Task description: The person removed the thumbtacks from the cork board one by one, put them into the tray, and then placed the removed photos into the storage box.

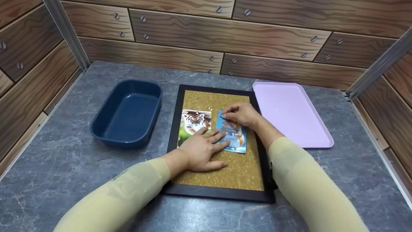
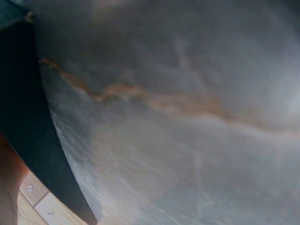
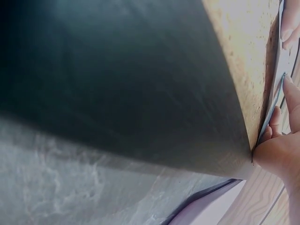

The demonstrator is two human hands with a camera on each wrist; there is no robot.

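A cork board (image 1: 225, 175) with a black frame lies on the table. On its left part is a tiger photo (image 1: 195, 120), with a small clear push pin (image 1: 210, 110) at its upper right corner. Beside it lies a blue photo (image 1: 238, 146) of a bird-like figure. My left hand (image 1: 202, 151) rests spread on the board, fingers straight, pressing the lower parts of both photos. At the blue photo's upper left corner, my right hand (image 1: 243, 114) pinches a tiny push pin between thumb and forefinger; the fingertips hide most of it.
A dark blue bin (image 1: 127, 141) stands left of the board. To the right lies a lilac tray (image 1: 291, 109), close against the board's frame. Wood-patterned walls (image 1: 180, 32) enclose the grey marbled table (image 1: 64, 154) at the back and sides.
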